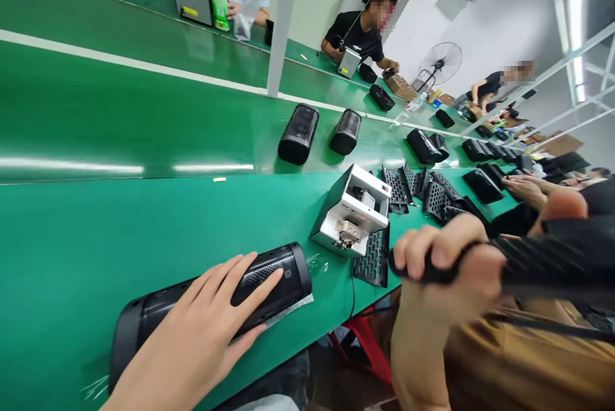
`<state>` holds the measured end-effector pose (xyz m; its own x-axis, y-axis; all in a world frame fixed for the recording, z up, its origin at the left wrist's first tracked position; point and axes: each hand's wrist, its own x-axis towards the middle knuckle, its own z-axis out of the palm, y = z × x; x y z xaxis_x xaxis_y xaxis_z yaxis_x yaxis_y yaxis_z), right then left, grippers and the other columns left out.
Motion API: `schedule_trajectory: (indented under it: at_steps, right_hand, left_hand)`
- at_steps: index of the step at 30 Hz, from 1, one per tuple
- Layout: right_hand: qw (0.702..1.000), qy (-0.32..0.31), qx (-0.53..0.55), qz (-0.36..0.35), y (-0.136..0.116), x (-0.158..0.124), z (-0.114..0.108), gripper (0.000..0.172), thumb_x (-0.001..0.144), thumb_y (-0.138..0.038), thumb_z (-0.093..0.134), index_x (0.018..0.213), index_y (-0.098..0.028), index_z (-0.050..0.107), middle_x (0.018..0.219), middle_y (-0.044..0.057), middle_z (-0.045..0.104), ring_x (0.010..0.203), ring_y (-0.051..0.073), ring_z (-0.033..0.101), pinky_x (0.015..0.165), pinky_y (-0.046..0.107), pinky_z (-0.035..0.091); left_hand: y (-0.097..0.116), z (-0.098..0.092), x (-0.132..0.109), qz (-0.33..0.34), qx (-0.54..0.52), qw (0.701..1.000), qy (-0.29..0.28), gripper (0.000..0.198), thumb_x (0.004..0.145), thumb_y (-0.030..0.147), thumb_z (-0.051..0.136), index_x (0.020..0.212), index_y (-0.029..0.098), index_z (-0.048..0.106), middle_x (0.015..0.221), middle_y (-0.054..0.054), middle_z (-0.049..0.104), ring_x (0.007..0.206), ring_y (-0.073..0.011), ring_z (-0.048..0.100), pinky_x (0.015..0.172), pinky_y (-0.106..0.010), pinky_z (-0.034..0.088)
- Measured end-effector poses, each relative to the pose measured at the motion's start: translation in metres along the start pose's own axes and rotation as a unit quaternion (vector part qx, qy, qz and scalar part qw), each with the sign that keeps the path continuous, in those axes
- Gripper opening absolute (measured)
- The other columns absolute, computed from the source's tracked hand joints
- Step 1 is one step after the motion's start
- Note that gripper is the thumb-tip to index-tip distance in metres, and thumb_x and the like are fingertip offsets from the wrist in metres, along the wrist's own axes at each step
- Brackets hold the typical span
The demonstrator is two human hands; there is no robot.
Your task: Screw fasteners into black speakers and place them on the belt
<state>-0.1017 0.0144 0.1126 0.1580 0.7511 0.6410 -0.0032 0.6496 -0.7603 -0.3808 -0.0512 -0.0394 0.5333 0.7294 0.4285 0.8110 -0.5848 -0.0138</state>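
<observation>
The speaker (266,274) could roll if the left hand (211,315), spread on top, slips; the right hand (454,264) grips a blurry black tool (548,264).

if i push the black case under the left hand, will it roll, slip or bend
The case is probably stiff, since its shell looks moulded and shows no sag. It may rock rather than roll, as its ends look boxy with rounded corners. Its glossy surface could feel slippery.
</observation>
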Motion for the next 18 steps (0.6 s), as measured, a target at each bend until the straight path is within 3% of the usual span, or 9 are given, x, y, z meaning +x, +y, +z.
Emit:
schedule_trajectory:
  at_steps: [2, 3, 5, 6, 8, 11, 14, 17, 18]
  right_hand:
    - [0.998, 0.053, -0.032, -0.016, 0.012, 0.021, -0.002, 0.051, 0.103, -0.050, 0.085, 0.069, -0.026, 0.057, 0.051, -0.008, 0.045, 0.036, 0.013, 0.047, 0.039, 0.028, 0.046]
    - [0.995, 0.076, -0.052, -0.030, 0.020, 0.028, -0.002, 0.044, 0.103, -0.046, 0.086, 0.074, -0.026, 0.059, 0.054, -0.009, 0.047, 0.038, 0.012, 0.049, 0.040, 0.027, 0.047]
    - [0.992, 0.091, -0.072, -0.047, 0.037, 0.036, 0.000, 0.024, 0.102, -0.037, 0.085, 0.098, -0.027, 0.064, 0.063, -0.011, 0.055, 0.040, 0.011, 0.052, 0.041, 0.026, 0.047]
    - [0.993, 0.084, -0.072, -0.051, 0.045, 0.037, 0.001, 0.023, 0.102, -0.031, 0.084, 0.111, -0.029, 0.063, 0.067, -0.012, 0.058, 0.040, 0.011, 0.053, 0.041, 0.025, 0.047]
    - [0.995, 0.063, -0.065, -0.038, 0.057, 0.036, 0.003, 0.039, 0.101, -0.026, 0.082, 0.130, -0.033, 0.057, 0.070, -0.015, 0.060, 0.040, 0.010, 0.053, 0.042, 0.024, 0.047]
    - [0.998, 0.046, -0.045, 0.012, 0.059, 0.027, 0.003, 0.049, 0.100, -0.027, 0.083, 0.139, -0.034, 0.053, 0.069, -0.016, 0.057, 0.038, 0.010, 0.051, 0.041, 0.024, 0.046]
    - [0.997, 0.021, -0.014, 0.072, 0.040, 0.003, 0.002, 0.042, 0.101, -0.025, 0.084, 0.133, -0.035, 0.060, 0.068, -0.015, 0.057, 0.037, 0.010, 0.051, 0.039, 0.023, 0.046]
    - [0.996, -0.027, -0.006, 0.085, 0.009, -0.032, -0.001, 0.014, 0.107, -0.026, 0.077, 0.103, -0.031, 0.065, 0.062, -0.013, 0.049, 0.034, 0.010, 0.044, 0.036, 0.023, 0.046]
    - [0.995, -0.052, -0.015, 0.082, 0.000, -0.044, -0.003, 0.021, 0.110, -0.034, 0.074, 0.093, -0.030, 0.063, 0.058, -0.012, 0.045, 0.031, 0.010, 0.039, 0.034, 0.024, 0.044]
  left_hand:
    - [-0.001, 0.001, 0.002, 0.010, 0.000, 1.000, 0.012, 0.072, 0.114, 0.033, 0.049, 0.183, 0.027, 0.035, 0.156, -0.027, 0.067, 0.133, -0.0445, 0.073, 0.108, -0.061, 0.060]
    - [-0.001, 0.000, 0.003, 0.012, -0.002, 1.000, 0.015, 0.072, 0.114, 0.034, 0.047, 0.185, 0.027, 0.032, 0.155, -0.026, 0.068, 0.132, -0.0443, 0.073, 0.107, -0.060, 0.060]
    - [-0.001, -0.001, 0.004, 0.008, -0.004, 1.000, 0.017, 0.073, 0.115, 0.033, 0.045, 0.186, 0.028, 0.027, 0.155, -0.025, 0.069, 0.132, -0.0442, 0.073, 0.107, -0.061, 0.059]
    - [0.000, -0.001, 0.004, 0.005, -0.006, 1.000, 0.017, 0.074, 0.115, 0.033, 0.045, 0.187, 0.029, 0.026, 0.156, -0.024, 0.068, 0.133, -0.0443, 0.073, 0.108, -0.061, 0.058]
    - [0.001, 0.000, 0.004, 0.000, -0.007, 1.000, 0.016, 0.075, 0.115, 0.032, 0.046, 0.187, 0.030, 0.025, 0.157, -0.024, 0.068, 0.134, -0.0441, 0.073, 0.110, -0.061, 0.058]
    - [0.001, 0.002, 0.002, 0.003, -0.007, 1.000, 0.007, 0.075, 0.114, 0.033, 0.047, 0.186, 0.031, 0.028, 0.157, -0.024, 0.068, 0.135, -0.0441, 0.073, 0.110, -0.060, 0.058]
    - [0.002, 0.002, 0.001, 0.001, 0.001, 1.000, -0.010, 0.074, 0.111, 0.034, 0.054, 0.183, 0.030, 0.037, 0.160, -0.025, 0.067, 0.138, -0.0451, 0.072, 0.110, -0.062, 0.060]
    - [0.006, -0.005, 0.004, -0.004, -0.001, 0.999, -0.047, 0.076, 0.104, 0.039, 0.072, 0.177, 0.031, 0.049, 0.164, -0.026, 0.065, 0.142, -0.0455, 0.071, 0.112, -0.061, 0.061]
    - [0.008, -0.009, 0.006, -0.012, -0.007, 0.998, -0.057, 0.075, 0.103, 0.043, 0.077, 0.173, 0.032, 0.053, 0.164, -0.025, 0.066, 0.143, -0.0453, 0.071, 0.113, -0.061, 0.061]
